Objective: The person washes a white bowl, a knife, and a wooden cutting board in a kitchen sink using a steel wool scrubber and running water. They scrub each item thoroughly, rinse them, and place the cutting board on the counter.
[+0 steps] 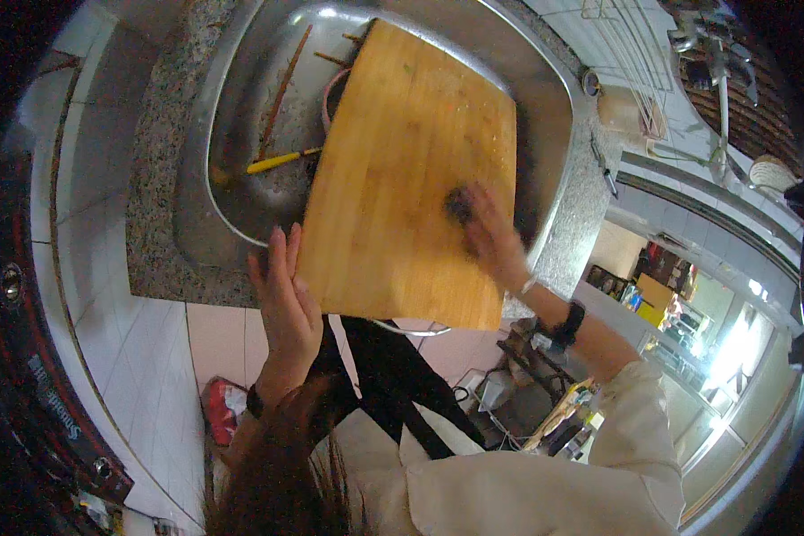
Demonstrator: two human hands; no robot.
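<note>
A wooden cutting board (388,167) lies tilted over a stainless steel sink (231,80), its near end jutting past the counter edge. Along the board's left edge rests my left hand (288,301), fingers extended, palm against the side. My right hand (492,234) is pressed on the board's face, blurred, with a dark scrubbing pad (459,204) under its fingers. Small wet specks dot the upper right of the board. In the sink, left of the board, lie a brown chopstick (286,90) and a yellow-handled utensil (278,162). A pink-rimmed bowl (328,100) is partly hidden beneath the board.
Speckled granite counter (157,201) surrounds the sink. On its right side lies a pen-like black and silver object (603,164). A wire rack (630,60) stands at the upper right. Below, a red bag (226,409) is on the floor, and a cluttered shelf (549,402) stands right of my legs.
</note>
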